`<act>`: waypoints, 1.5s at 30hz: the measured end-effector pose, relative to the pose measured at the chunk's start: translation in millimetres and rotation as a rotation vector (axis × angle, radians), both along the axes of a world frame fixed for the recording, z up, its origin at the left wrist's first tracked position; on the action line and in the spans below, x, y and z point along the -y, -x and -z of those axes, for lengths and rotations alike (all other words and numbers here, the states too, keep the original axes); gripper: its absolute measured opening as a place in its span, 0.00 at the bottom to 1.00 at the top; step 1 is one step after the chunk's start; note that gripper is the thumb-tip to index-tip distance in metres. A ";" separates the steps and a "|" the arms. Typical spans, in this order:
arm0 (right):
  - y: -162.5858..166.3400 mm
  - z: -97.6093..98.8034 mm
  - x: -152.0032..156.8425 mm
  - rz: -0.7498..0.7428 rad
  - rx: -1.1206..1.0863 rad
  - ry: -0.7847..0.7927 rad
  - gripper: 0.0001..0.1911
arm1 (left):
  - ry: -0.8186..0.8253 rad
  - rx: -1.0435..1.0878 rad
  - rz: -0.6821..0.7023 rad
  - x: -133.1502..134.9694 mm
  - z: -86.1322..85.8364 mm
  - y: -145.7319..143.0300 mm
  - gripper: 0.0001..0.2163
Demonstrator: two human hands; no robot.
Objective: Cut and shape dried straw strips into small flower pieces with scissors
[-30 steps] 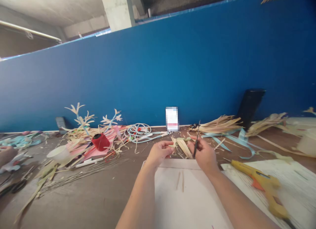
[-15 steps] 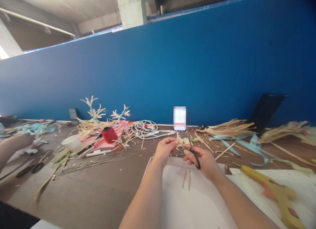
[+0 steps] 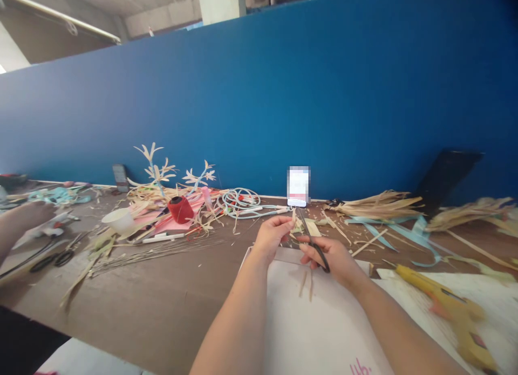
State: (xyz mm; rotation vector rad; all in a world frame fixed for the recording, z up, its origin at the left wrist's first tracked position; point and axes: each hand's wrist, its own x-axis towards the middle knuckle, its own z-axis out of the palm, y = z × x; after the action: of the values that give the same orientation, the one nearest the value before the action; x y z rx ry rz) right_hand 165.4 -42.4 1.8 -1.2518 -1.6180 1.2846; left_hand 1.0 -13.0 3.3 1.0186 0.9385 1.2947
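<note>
My left hand (image 3: 272,237) pinches a small pale strip (image 3: 293,215) of dried leaf or husk between thumb and fingertips. In my right hand (image 3: 329,256) is a pair of dark-handled scissors (image 3: 319,252), its blades pointing up and away, close beside the pale strip. Whether the blades touch the strip I cannot tell. Both hands are above the far edge of a white box lid or board (image 3: 319,332). Two thin tan strips (image 3: 311,286) lie on that white surface below my right hand. Pale scraps (image 3: 311,227) lie on the table just beyond my fingers.
A lit phone (image 3: 298,187) leans against the blue partition (image 3: 259,110). Right: a yellow glue gun (image 3: 449,305), blue ribbon (image 3: 421,237), dried husks (image 3: 380,205). Left: red thread spool (image 3: 180,210), white cup (image 3: 118,220), wires (image 3: 154,256), husk flowers (image 3: 156,167), another person's hand (image 3: 38,212).
The scissors' blades have swung a little to the left, nearer the strip in my left hand. The whole view has tilted slightly downward. Both hands keep their holds.
</note>
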 end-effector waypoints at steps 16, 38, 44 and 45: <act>-2.9 3.9 -1.7 -0.001 -0.026 -0.001 0.28 | -0.029 -0.044 0.044 0.9 0.1 0.7 0.16; -0.8 -3.5 1.2 0.000 0.045 -0.032 0.30 | -0.021 -0.113 0.140 2.6 -1.2 1.1 0.19; -1.1 -2.1 0.9 0.000 0.041 -0.050 0.30 | -0.029 -0.105 0.143 1.8 -0.1 0.8 0.19; -1.2 -1.9 0.8 0.000 0.042 -0.052 0.30 | -0.030 -0.105 0.142 1.6 0.1 0.6 0.19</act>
State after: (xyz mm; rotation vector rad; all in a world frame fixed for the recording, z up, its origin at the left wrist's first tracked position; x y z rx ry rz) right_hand 166.6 -43.1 3.8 -1.2543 -1.6711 1.2156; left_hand 0.4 -14.6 3.2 1.1646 0.9105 1.1490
